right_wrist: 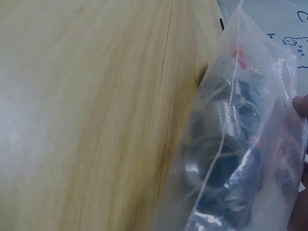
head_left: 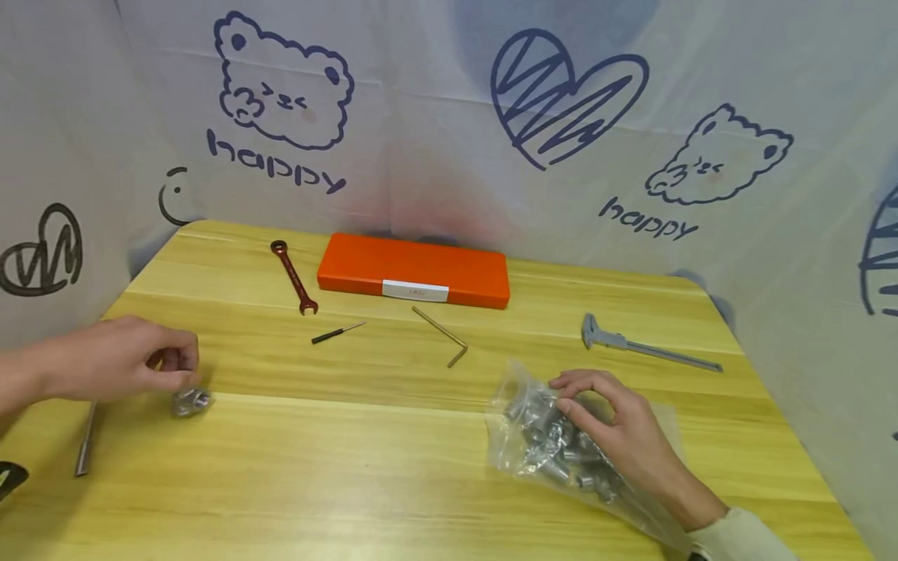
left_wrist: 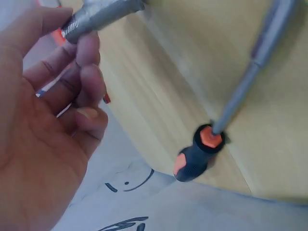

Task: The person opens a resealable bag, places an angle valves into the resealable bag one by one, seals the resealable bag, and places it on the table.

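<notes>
At the left of the table, my left hand (head_left: 122,358) pinches a grey metal pipe fitting (head_left: 191,401) by one end between thumb and finger. The left wrist view shows thread-like ridges on the fitting (left_wrist: 98,19) near the fingertips, while its far end runs out of frame. On the right, my right hand (head_left: 620,425) grips a clear plastic bag (head_left: 505,448) with thumb and fingers. Several metal fittings (head_left: 550,436) lie inside it. Up close in the right wrist view, round openings show through the bag (right_wrist: 245,29).
A screwdriver (left_wrist: 192,156) with a black and orange handle lies beside the left hand. Toward the back are a combination wrench (head_left: 292,276), an orange case (head_left: 414,265), a small black-handled screwdriver (head_left: 337,333) and a hex key (head_left: 442,331). A grey caliper (head_left: 652,347) lies beyond the bag.
</notes>
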A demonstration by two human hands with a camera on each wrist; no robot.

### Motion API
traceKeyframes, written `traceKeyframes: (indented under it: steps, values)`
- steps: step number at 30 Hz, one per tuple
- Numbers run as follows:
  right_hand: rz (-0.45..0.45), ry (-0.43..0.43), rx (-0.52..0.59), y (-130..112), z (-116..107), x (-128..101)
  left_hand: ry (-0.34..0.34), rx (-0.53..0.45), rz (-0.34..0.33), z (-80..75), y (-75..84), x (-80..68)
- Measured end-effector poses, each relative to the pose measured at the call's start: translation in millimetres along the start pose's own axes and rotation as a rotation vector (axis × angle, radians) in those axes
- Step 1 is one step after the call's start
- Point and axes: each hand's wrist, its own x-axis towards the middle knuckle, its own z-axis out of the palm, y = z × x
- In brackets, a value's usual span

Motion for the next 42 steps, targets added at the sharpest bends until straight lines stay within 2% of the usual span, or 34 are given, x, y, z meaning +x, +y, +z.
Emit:
traceKeyframes:
  steps: [3, 6, 10, 13, 16, 22, 27, 32, 36, 40, 42]
  values:
    - [-0.002, 0.002, 0.002, 0, 0, -1, 0.020, -0.111, -0.006, -4.7, 10.9, 2.4]
    - [-0.002, -0.001, 0.000, 1, 0, -1, 0.030, -0.262, -0.009, -4.0, 24.3, 9.6]
    - [-0.001, -0.001, -0.005, 1, 0, -1, -0.013, -0.538, 0.048, 9.9, 49.3, 30.0]
    - [0.001, 0.000, -0.008, 2, 0, -2, -0.082, -0.708, 0.080, 26.8, 79.2, 49.3]
    - [0.003, 0.000, -0.001, 3, -1, -2, -0.126, -0.807, 0.077, 43.4, 116.2, 68.4]
    - [-0.004, 0.000, 0.014, 3, -1, -1, -0.140, -0.864, 0.064, 66.5, 185.0, 104.8]
    - [0.006, -0.003, 0.010, 2, -1, 0, -0.120, -0.875, 0.070, 79.4, 222.2, 132.4]
    - [0.024, -0.020, -0.006, -1, -2, 2, -0.107, -0.864, 0.068, 86.9, 245.1, 149.2]
    - [0.027, -0.024, -0.005, -1, -2, 2, -0.102, -0.791, 0.111, 90.8, 258.5, 156.9]
    - [0.021, -0.030, -0.008, -1, -3, 2, -0.110, -0.701, 0.161, 91.4, 262.6, 158.1]
    - [0.025, -0.041, -0.013, 0, -3, 2, -0.114, -0.663, 0.160, 90.6, 261.1, 156.2]
